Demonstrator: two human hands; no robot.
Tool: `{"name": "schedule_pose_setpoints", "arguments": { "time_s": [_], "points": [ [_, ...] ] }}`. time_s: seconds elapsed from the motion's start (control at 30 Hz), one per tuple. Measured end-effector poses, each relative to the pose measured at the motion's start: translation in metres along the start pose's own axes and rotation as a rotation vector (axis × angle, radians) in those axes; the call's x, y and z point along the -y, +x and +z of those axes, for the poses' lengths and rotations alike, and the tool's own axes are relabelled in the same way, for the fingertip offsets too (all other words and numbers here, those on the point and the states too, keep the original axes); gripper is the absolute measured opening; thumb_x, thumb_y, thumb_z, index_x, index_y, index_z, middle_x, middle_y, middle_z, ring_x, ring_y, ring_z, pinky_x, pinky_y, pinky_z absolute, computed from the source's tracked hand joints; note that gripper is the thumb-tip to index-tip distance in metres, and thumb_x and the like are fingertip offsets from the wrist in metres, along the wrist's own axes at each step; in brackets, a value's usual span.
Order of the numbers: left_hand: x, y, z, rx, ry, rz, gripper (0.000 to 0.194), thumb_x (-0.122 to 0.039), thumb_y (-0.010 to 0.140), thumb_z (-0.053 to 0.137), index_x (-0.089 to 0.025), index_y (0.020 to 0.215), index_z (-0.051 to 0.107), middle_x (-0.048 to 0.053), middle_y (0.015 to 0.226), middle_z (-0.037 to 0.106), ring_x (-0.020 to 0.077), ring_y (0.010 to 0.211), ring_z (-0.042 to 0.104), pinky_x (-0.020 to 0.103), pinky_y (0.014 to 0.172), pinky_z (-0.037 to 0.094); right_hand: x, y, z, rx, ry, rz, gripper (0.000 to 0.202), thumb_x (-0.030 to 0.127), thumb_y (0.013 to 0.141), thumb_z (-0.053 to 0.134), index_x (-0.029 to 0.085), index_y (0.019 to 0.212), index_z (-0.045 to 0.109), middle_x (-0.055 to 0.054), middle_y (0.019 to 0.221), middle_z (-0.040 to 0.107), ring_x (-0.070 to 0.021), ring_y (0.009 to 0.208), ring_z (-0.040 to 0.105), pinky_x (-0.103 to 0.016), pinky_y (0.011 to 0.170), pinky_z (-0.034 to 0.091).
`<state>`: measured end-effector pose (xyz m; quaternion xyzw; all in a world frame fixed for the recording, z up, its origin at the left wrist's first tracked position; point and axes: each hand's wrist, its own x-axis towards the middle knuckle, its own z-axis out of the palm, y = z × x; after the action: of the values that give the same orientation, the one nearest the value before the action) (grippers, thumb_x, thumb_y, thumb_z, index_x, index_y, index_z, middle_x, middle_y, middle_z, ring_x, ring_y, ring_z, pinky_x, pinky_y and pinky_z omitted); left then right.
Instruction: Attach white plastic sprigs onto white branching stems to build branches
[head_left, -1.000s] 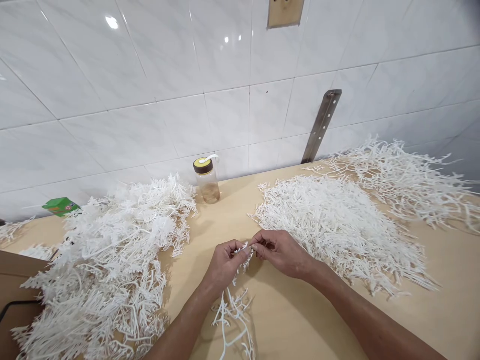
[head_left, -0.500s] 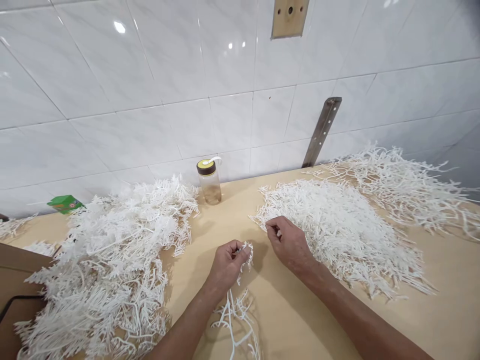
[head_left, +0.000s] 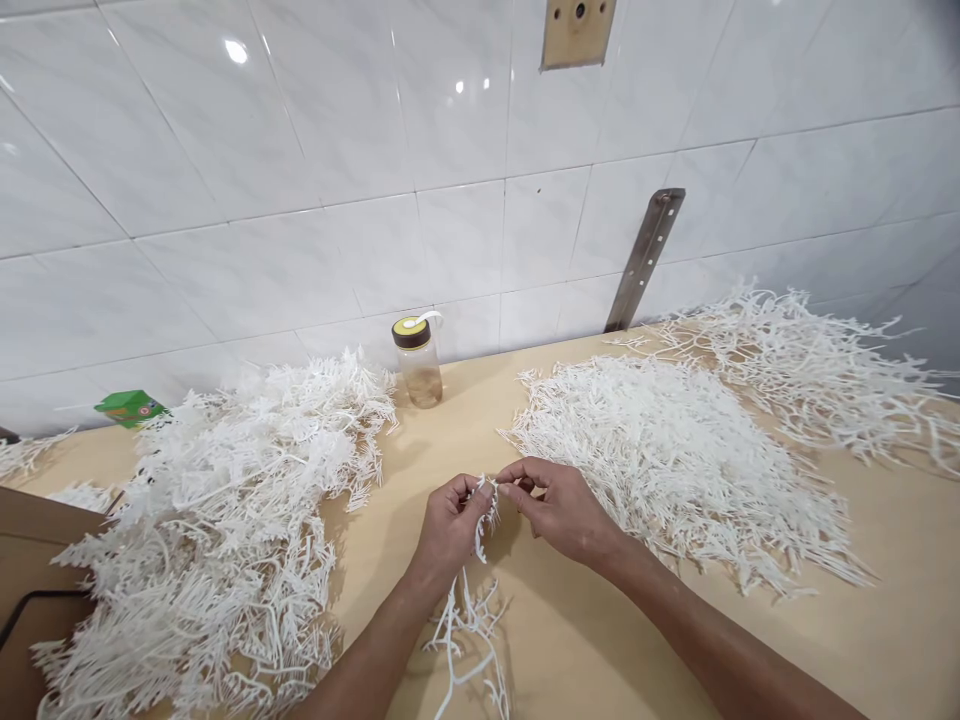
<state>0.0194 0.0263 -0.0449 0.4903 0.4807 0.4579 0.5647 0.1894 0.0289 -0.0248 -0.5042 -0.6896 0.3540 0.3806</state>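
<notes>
My left hand (head_left: 452,520) pinches a small white branched piece (head_left: 486,515) between thumb and fingers, near the middle of the table. Close on its right, my right hand (head_left: 555,505) has its thumb and forefinger closed at the edge of that piece; what they grip is too small to make out. Below the hands lies a larger white branched stem (head_left: 469,640) on the table. A dense pile of white pieces (head_left: 667,450) is right of my right hand, and a bigger white pile (head_left: 247,530) is left of my left hand.
A bottle with a yellow and dark lid (head_left: 418,365) stands by the tiled wall. Thin white branches (head_left: 832,370) lie at the back right. A metal strip (head_left: 645,260) leans on the wall. A green packet (head_left: 129,407) and a cardboard box (head_left: 37,580) are at left.
My right hand has moved left, away from the edge of the right pile, to the piece in my left hand. The lower stem has shifted slightly left.
</notes>
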Motion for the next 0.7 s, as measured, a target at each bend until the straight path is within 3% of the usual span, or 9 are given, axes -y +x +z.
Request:
{"name": "schedule_pose_setpoints", "arguments": {
  "time_s": [0.27,0.7],
  "points": [
    [-0.0037,-0.0009,0.0011,0.003,-0.041,-0.017,0.048,-0.059,0.067,0.075,-0.014,0.068,0.061,-0.003,0.053,0.050,0.0068,0.047,0.041,0.019,0.047,0.031,-0.0077,-0.0008,0.0044,-0.047,-0.070,-0.321,0.013,0.022,0.093,0.052,0.020,0.093,0.065,-0.005,0.094,0.067,-0.0127,0.071,0.060,-0.024,0.057,0.049],
    [-0.0058,-0.0024,-0.0020,0.019,-0.013,-0.076,0.047,-0.059,0.070,0.074,-0.013,0.071,0.062,-0.004,0.051,0.047,0.0056,0.042,0.037,0.019,0.041,0.028,-0.0089,0.0012,0.0044,-0.069,-0.087,-0.313,0.013,0.018,0.092,0.052,0.021,0.092,0.064,-0.005,0.090,0.067,-0.0144,0.074,0.062,-0.024,0.057,0.048]
  ]
}}
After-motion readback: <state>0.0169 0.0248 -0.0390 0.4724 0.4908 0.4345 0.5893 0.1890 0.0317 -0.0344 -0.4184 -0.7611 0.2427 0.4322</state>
